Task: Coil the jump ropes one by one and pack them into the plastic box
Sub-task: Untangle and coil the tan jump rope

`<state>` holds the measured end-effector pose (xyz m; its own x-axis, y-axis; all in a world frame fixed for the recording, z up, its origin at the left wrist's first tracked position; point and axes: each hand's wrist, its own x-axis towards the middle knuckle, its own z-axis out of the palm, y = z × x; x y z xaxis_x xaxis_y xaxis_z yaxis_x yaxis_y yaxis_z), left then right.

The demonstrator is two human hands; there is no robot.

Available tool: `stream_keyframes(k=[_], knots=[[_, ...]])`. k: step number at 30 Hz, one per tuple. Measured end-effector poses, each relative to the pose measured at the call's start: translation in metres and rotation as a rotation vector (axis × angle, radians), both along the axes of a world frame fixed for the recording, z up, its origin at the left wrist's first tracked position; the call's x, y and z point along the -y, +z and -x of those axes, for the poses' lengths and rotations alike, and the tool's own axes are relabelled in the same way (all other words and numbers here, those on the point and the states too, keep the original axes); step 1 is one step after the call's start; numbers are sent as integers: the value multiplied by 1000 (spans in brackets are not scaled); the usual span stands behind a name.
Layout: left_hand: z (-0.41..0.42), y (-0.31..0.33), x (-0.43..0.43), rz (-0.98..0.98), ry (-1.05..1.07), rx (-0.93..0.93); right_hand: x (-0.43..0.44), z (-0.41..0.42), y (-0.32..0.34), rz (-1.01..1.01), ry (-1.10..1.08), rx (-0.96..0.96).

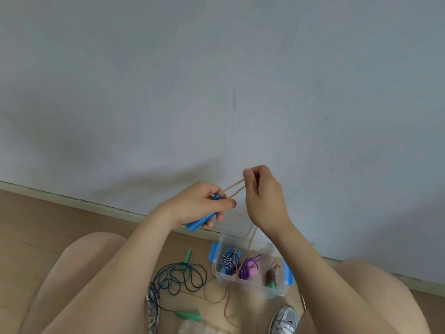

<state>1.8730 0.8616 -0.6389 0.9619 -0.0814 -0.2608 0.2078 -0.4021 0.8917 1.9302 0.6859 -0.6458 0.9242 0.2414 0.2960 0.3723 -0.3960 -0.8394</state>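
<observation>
Left hand (199, 203) clamps blue handle (196, 223); right hand (263, 201) pinches tan rope (234, 189) (2 strands) between fingers (250, 175).

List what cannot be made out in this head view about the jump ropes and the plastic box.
Head view only:
Blue foam handles: the left hand wraps their middle; one or two, unclear.
Thin tan cord: where its two strands end is hidden inside the right hand.
Clear plastic box with blue latches: the coiled ropes inside are blurred; count uncertain.
Clear crinkled object: cut off by the bottom edge; unidentifiable.
</observation>
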Motion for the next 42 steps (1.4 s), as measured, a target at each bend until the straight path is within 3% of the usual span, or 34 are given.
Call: stream_keyframes(k=[5, 10, 18, 22, 28, 31, 36, 40, 42], knots=[[0, 0, -1, -34, -7, -29, 4, -3, 2, -73, 11, 2], [5, 5, -3, 23, -55, -55, 8, -13, -10, 184, 64, 105], [9, 8, -6, 65, -82, -81, 7, -16, -7, 3, -5, 22], [11, 6, -7, 104, -106, -98, 12, -18, -7, 34, 9, -29], [6, 7, -3, 266, -57, -52, 12, -10, -8, 391, 152, -46], [3, -1, -2, 101, 2, -6, 7, -3, -15, 644, 191, 45], [-4, -25, -4, -574, -55, 176, -3, 19, -8, 978, 309, 266], [-4, -48, -2, -865, -132, 145, -9, 31, -9, 1077, 494, 334], [-5, -52, -3, -897, -185, 128, -7, 27, -11, 1057, 516, 353]])
